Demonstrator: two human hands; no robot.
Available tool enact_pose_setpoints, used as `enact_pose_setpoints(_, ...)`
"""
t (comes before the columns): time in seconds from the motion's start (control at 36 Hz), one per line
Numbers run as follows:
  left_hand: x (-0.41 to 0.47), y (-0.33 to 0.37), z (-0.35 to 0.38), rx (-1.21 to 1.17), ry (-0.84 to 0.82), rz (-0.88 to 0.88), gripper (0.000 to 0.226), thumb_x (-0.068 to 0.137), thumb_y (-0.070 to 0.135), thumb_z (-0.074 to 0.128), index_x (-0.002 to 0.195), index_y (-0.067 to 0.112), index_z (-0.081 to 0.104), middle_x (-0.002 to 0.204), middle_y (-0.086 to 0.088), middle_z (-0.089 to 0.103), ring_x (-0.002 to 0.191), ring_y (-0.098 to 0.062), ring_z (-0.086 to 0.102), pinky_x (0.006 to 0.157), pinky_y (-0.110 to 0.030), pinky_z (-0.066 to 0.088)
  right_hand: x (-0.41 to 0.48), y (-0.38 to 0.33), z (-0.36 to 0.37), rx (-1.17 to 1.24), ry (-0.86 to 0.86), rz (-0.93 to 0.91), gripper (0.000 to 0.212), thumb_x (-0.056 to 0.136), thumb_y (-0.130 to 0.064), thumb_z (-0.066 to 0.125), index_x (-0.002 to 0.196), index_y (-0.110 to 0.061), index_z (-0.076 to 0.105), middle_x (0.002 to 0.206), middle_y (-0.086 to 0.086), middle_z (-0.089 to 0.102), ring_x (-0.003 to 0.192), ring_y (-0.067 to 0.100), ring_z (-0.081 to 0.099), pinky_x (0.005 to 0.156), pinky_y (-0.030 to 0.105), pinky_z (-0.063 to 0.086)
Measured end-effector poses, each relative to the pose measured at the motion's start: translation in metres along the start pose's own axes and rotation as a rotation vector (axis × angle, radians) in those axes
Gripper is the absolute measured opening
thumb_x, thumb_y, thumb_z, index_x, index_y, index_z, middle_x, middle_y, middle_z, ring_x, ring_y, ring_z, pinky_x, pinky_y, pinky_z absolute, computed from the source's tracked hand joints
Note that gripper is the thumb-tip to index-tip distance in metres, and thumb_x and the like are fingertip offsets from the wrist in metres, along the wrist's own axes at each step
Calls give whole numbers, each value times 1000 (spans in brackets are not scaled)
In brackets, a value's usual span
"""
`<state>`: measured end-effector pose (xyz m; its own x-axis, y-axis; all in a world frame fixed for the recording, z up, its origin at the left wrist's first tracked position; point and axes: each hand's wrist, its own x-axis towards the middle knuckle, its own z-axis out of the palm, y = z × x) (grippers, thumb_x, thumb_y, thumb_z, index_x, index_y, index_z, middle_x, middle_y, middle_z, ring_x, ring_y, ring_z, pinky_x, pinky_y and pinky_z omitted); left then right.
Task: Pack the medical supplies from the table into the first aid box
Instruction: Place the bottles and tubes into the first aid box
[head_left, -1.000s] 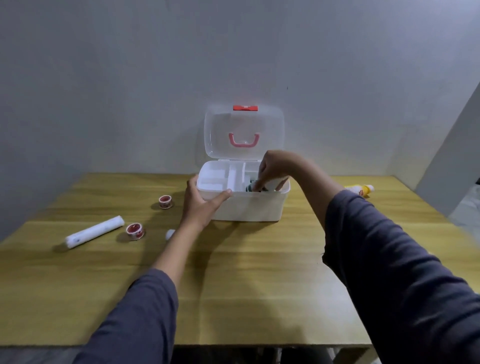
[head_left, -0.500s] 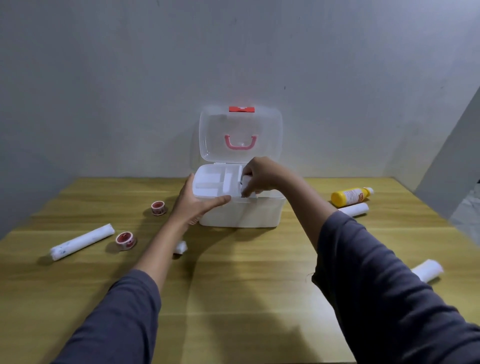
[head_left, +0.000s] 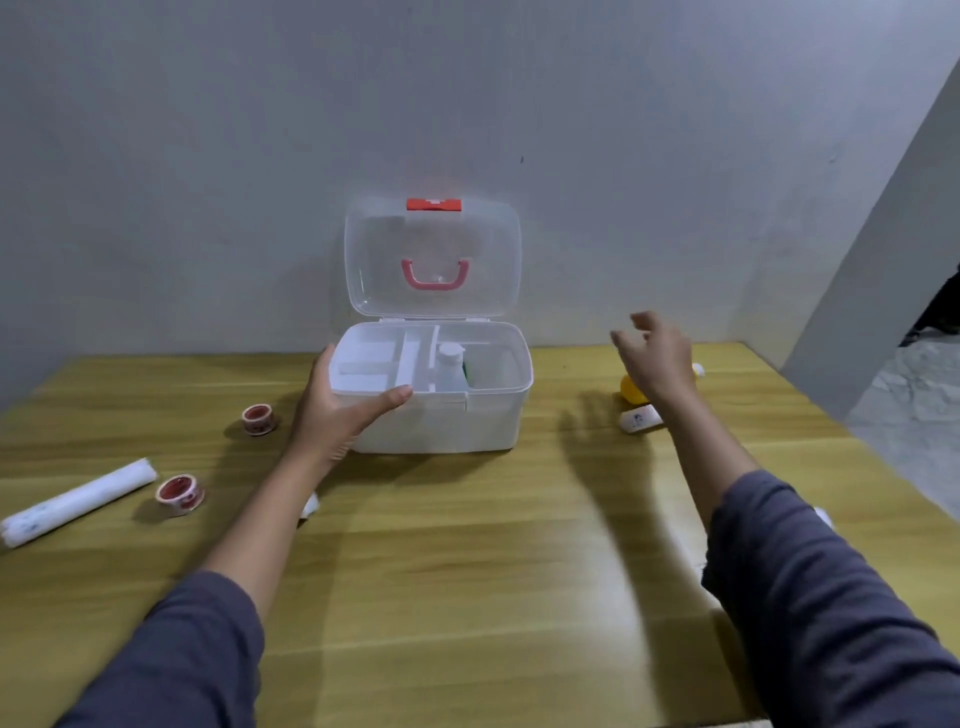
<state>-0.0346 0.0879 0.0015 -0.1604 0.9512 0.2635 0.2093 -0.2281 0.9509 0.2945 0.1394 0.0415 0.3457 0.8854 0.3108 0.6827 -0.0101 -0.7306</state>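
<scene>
Left hand (head_left: 337, 410) clamped on the front-left corner of the first aid box (head_left: 436, 421): thumb lies along the front rim, fingers wrap the left wall. Right hand (head_left: 657, 358) in the air to the right of the box, fingers spread and loosely curled, holding nothing, motion-blurred. It sits over the yellow bottle (head_left: 635, 388), which it mostly hides; contact not visible

Box: white body, near the middle of the desk's far edge, clear lid (head_left: 431, 260) standing up against the wall, pink handle and red latch on the lid. Inside, a white divider tray fills the left part. A white bottle (head_left: 450, 366) stands upright in the right part, just beside the tray, something green right behind it, too little showing to name

Right of the box, toward the desk's right edge: yellow bottle, and a small white tube (head_left: 640, 419) just in front of it

Left of the box: one red-and-white tape roll (head_left: 258, 419) near the left hand, a second tape roll (head_left: 180, 493) closer to the front, a long white bandage roll (head_left: 78, 501) lying by the left edge of the desk (head_left: 467, 571). Small white item (head_left: 310, 505) partly hidden under the left forearm, can't identify

Dark sleeves on both arms
</scene>
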Motion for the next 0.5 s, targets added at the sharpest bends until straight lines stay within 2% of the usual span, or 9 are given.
enact_pose_setpoints(0.06,-1,0,1,-10,-4,5,88,48,50,85,126,36,48,123,10,61,114,-9,57,95,-33,48,3,18,-1,-50,36,63,49,90,-30,55,130,-4,48,136,18,49,128,33,42,103,42,36)
enact_pose_setpoints(0.14,-3,3,5,-8,1,11,67,52,41,87,107,49,49,111,18,61,100,12,57,80,-16,45,7,36,-1,-114,59,158,54,91,-34,53,135,-5,41,141,18,40,130,36,35,103,44,35)
enact_pose_setpoints(0.19,-4,5,7,-7,4,10,65,52,39,86,100,53,45,105,24,57,91,20,54,74,-10,42,11,41,2,-154,37,219,57,91,-36,51,137,-6,37,143,18,35,131,38,33,101,46,36)
enact_pose_setpoints(0.28,-4,6,7,-17,5,13,75,44,49,80,111,48,46,109,22,59,95,16,56,75,-10,44,18,43,8,-227,-5,269,59,92,-40,49,137,-5,35,144,18,33,130,39,32,98,49,38)
enact_pose_setpoints(0.36,-3,5,6,-18,5,21,80,45,49,80,118,41,47,111,21,61,95,16,57,74,-9,46,23,41,16,-252,-39,296,58,92,-39,48,136,-4,34,144,17,31,129,41,33,98,49,38)
enact_pose_setpoints(0.44,-3,4,7,-10,18,14,76,44,49,80,112,45,46,109,24,59,94,18,57,74,-7,46,24,38,26,-304,-93,272,56,90,-31,50,136,-3,33,144,17,31,126,42,38,97,48,40)
enact_pose_setpoints(0.5,-3,4,6,-4,29,1,82,44,50,79,117,43,44,112,24,57,102,12,55,81,-12,45,24,36,33,-326,-129,214,53,88,-23,49,135,-2,35,144,16,31,124,41,40,96,47,40)
